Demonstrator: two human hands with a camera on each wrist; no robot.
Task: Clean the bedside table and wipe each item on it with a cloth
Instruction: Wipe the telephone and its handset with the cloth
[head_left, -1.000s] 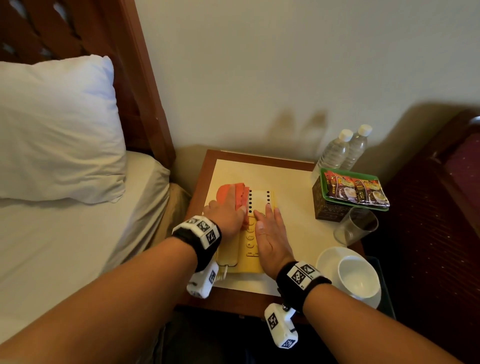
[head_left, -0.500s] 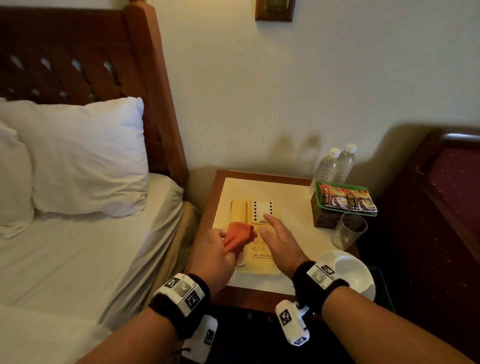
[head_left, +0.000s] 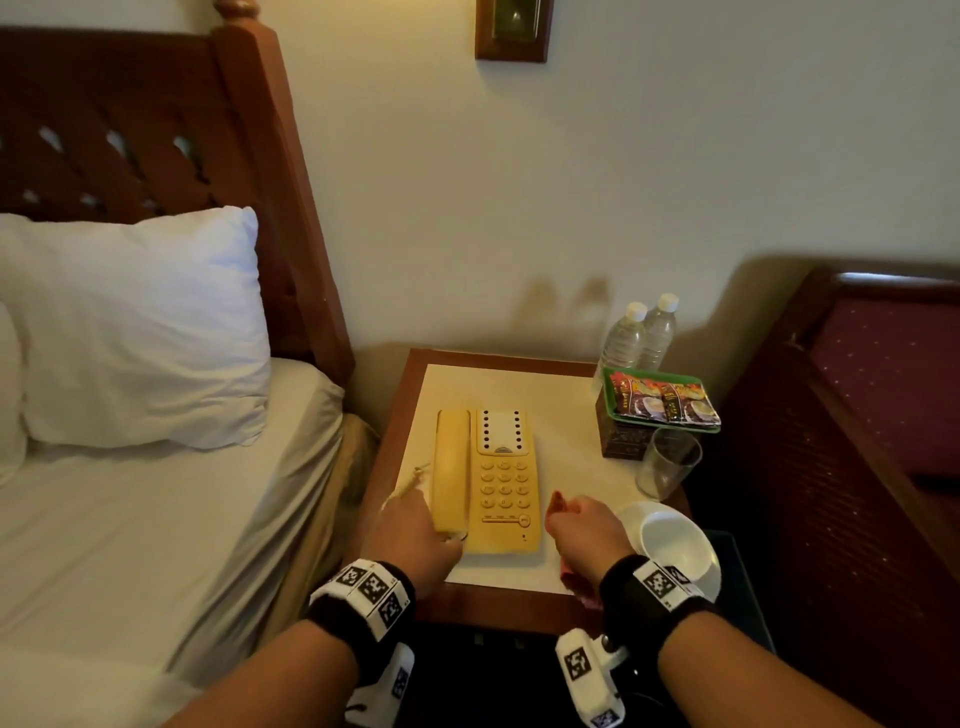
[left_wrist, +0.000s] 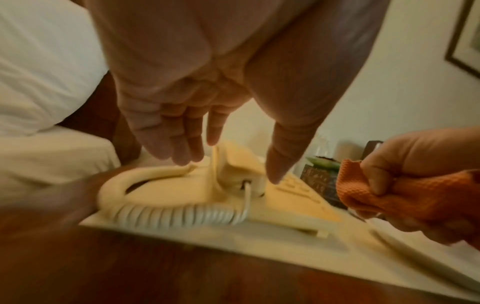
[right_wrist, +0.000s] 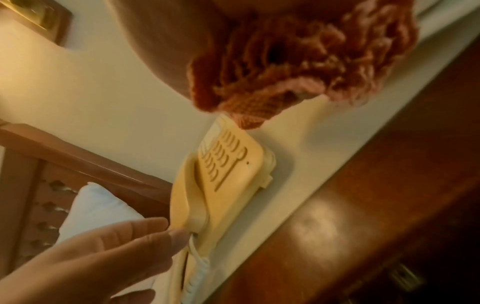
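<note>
Left hand: the left hand (head_left: 410, 540) is at the near end of the handset (head_left: 451, 470), fingers (left_wrist: 179, 144) straight and spread, holding nothing; touching or just short of it cannot be told.
Right hand: the right hand (head_left: 584, 530) is closed in a fist around the orange cloth (left_wrist: 384, 195), just right of the telephone (head_left: 504, 483).
Telephone: cream, lying on the pale top of the bedside table (head_left: 561, 410), handset in its cradle on the left, coiled cord (left_wrist: 176, 216) at the near edge.
Other items: two water bottles (head_left: 639, 338), a green tray of sachets (head_left: 662, 402) on a dark box, a glass (head_left: 667, 462), and a white cup (head_left: 675, 543) on a saucer along the right side.
Bed: the pillow (head_left: 135, 327) lies to the left.
</note>
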